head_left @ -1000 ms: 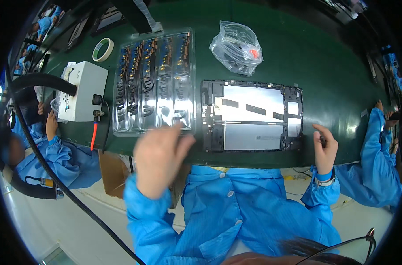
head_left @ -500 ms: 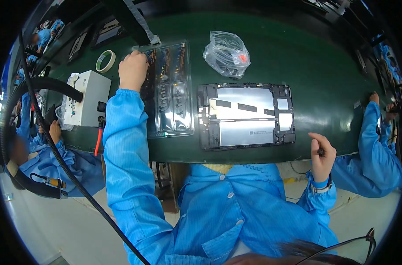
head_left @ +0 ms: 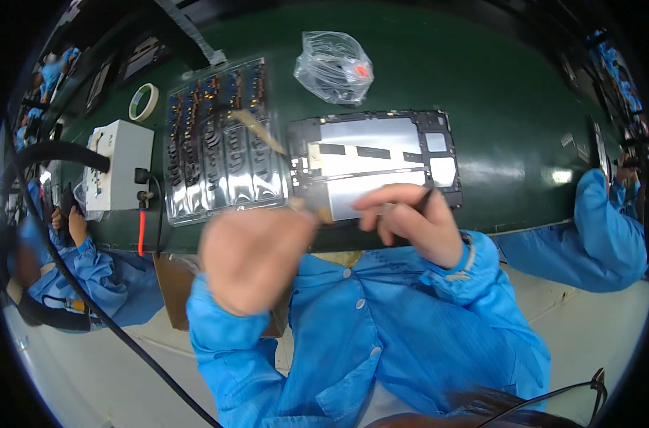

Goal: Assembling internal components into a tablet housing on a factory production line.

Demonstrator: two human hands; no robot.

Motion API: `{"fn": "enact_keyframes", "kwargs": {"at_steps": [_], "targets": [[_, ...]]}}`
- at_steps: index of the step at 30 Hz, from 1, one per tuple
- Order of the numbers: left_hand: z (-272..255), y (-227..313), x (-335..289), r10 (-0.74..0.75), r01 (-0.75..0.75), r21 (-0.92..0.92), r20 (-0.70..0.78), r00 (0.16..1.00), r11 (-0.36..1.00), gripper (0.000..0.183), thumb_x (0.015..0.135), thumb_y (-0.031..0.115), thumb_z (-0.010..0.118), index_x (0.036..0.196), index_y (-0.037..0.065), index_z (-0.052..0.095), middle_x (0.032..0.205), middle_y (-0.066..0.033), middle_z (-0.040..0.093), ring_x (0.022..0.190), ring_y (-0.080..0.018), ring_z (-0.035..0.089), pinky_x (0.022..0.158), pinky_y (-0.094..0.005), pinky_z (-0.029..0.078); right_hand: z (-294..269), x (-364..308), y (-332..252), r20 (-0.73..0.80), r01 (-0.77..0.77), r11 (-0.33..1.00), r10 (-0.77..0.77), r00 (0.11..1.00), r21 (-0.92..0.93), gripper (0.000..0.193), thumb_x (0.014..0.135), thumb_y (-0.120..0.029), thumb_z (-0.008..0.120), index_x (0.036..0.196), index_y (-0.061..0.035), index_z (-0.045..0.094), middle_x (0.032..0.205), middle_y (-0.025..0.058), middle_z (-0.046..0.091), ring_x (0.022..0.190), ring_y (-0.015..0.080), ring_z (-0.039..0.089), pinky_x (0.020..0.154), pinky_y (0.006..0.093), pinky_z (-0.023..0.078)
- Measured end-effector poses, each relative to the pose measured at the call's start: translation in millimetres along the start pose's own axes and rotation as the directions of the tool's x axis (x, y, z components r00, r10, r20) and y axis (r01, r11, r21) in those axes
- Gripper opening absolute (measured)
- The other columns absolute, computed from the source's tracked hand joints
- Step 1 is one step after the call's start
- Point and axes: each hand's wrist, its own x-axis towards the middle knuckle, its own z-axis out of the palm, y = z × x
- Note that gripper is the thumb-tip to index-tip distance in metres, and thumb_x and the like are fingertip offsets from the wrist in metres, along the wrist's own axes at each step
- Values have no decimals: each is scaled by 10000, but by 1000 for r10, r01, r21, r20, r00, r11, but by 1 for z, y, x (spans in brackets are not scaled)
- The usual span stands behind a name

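Note:
My left hand [head_left: 256, 257] is smeared by motion near the table's front edge. Its fingertips are by the lower left corner of an opened tablet [head_left: 378, 130], whose silver battery plates and black frame show. Whether it holds anything is unclear. My right hand [head_left: 424, 225] hovers over the tablet's lower right part, fingers bent around a small dark tool [head_left: 425, 200] that is mostly hidden. Left of the tablet lies a clear plastic tray [head_left: 174, 216] with rows of small dark flex parts. A blurred tan strip [head_left: 256, 130] shows over the tray's right side.
A clear plastic bag [head_left: 331, 68] with a red bit inside lies behind the tablet. Far left are a tape roll [head_left: 144, 102] and a white box [head_left: 121, 164] with a black hose and red cable. Co-workers in blue sit at both sides.
My left hand has come back from the tray toward the tablet's lower left corner. My right hand has moved left, over the tablet. The view has shifted, and the tan strip has come into sight.

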Motion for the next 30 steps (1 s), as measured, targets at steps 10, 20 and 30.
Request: {"fn": "enact_keyframes", "kwargs": {"at_steps": [10,20,30], "targets": [[55,32,0,32,-46,-156,-90,995,987,169,685,131,674,838,66,645,839,-35,605,698,-161,567,557,-268,447,6,6,11,-294,-99,995,100,951,19,130,779,16,590,903,49,611,820,97,635,687,78,571,573,180,431],[56,20,12,-159,152,-92,-67,985,984,240,653,76,695,884,69,628,883,-9,624,757,-180,571,649,-281,403,13,-2,8,-136,243,785,-382,914,-571,190,774,13,579,962,19,598,822,133,598,744,237,604,627,294,464],[54,20,4,-72,78,115,-54,996,990,214,645,105,619,857,83,636,874,9,624,713,-131,541,637,-264,352,16,-1,18,-71,311,631,-504,861,-711,198,748,20,590,945,-1,590,802,140,576,677,299,580,574,316,470]]}}
